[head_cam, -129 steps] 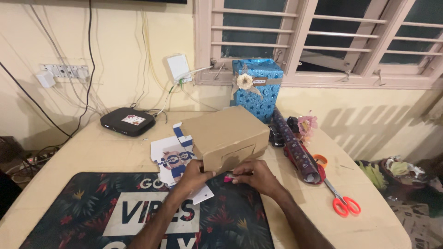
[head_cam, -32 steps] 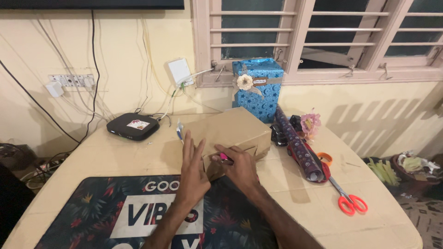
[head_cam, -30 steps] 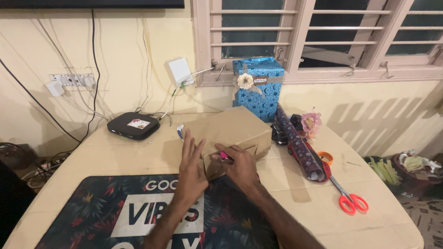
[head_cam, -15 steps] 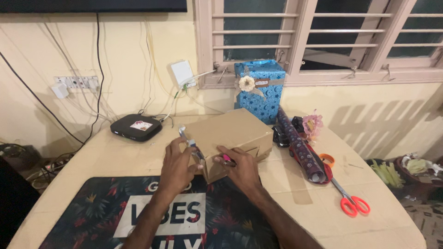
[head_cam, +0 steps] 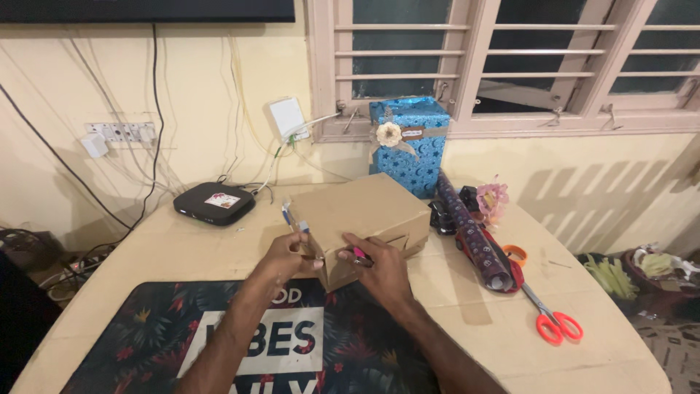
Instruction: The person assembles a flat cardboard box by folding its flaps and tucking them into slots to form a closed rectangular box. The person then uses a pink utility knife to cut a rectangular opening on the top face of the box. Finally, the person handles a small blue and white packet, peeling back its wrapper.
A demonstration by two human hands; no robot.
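**Hands at the cardboard box**

Beige table (head_cam: 467,314) under a barred window: the cardboard box (head_cam: 361,219) sits at centre. At its 7 o'clock corner the left hand (head_cam: 286,257) pinches a flap; the right hand (head_cam: 379,266), at 6 o'clock, grips a pink-tipped tool (head_cam: 359,254).
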